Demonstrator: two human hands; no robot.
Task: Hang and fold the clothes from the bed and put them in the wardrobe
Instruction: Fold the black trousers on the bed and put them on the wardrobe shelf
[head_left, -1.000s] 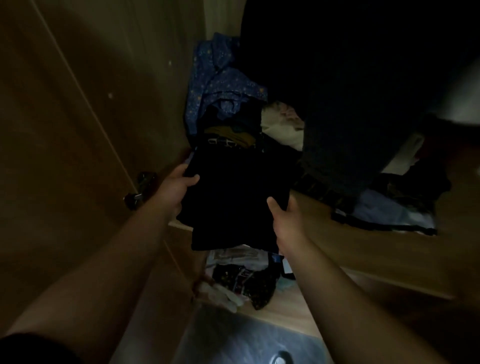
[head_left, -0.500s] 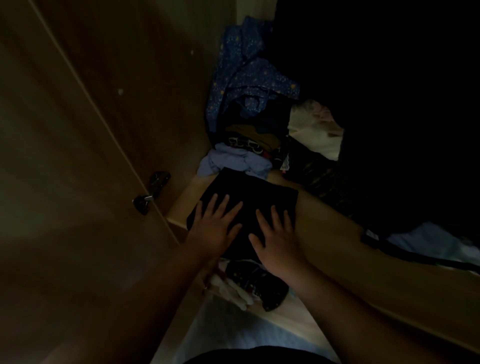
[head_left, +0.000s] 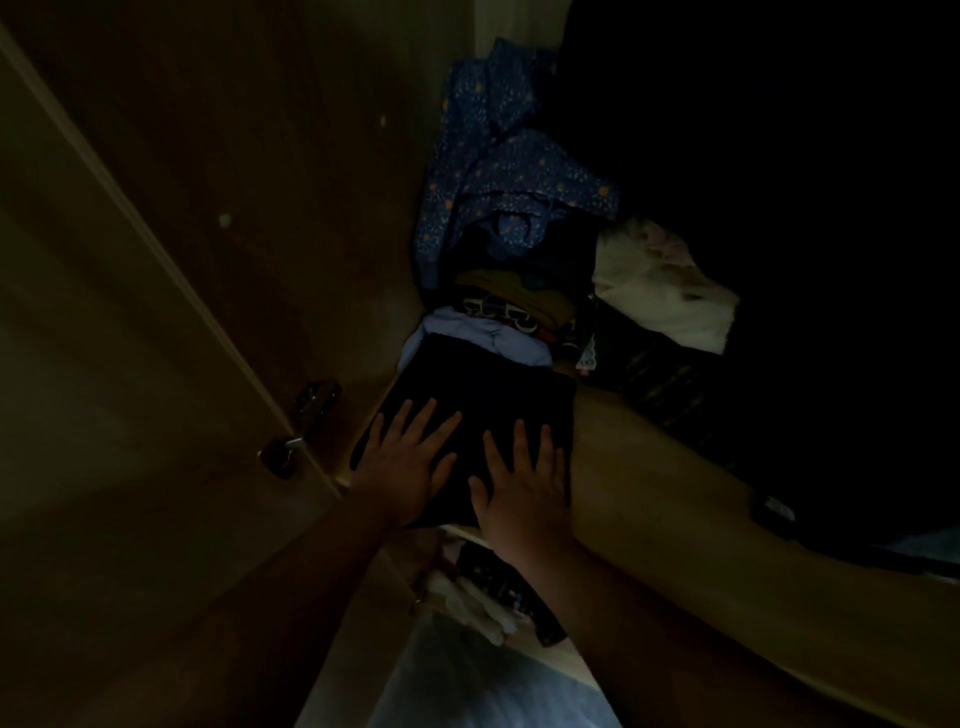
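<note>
Folded garment: we have the dark folded garment (head_left: 483, 395) lying flat on the wardrobe shelf (head_left: 675, 509), at its left end near the corner where the shelf meets the side wall.
Long axis: as we judge it, the fold runs from the shelf's front edge back toward the pile, slanting a little to the right; the near edge sits at or just over the lip, though the gloom hides exactly where.
Left hand: our left hand (head_left: 402, 467) rests palm down on the near left part of the cloth, fingers straight and spread, holding nothing.
Right hand: our right hand (head_left: 519, 486) lies flat beside it on the near right part, fingers also straight, pressing rather than gripping.
Which hand is nearer: both sit on the near half, close together; the far half of the garment lies ahead of our fingertips, toward the back.
Direction of the coming move: we reckon any push goes away from us along that axis, deeper onto the shelf.
What lies behind: a pale lilac garment (head_left: 488, 332) touches the far edge, with a blue patterned garment (head_left: 498, 171) heaped above it and a cream cloth (head_left: 660, 291) to the right.
Left of the shelf: the wardrobe door (head_left: 156, 364) stands open, its handle (head_left: 283, 454) just beside our left wrist.
Below: more clothes (head_left: 493, 592) show on a lower level, too dark to name.
</note>
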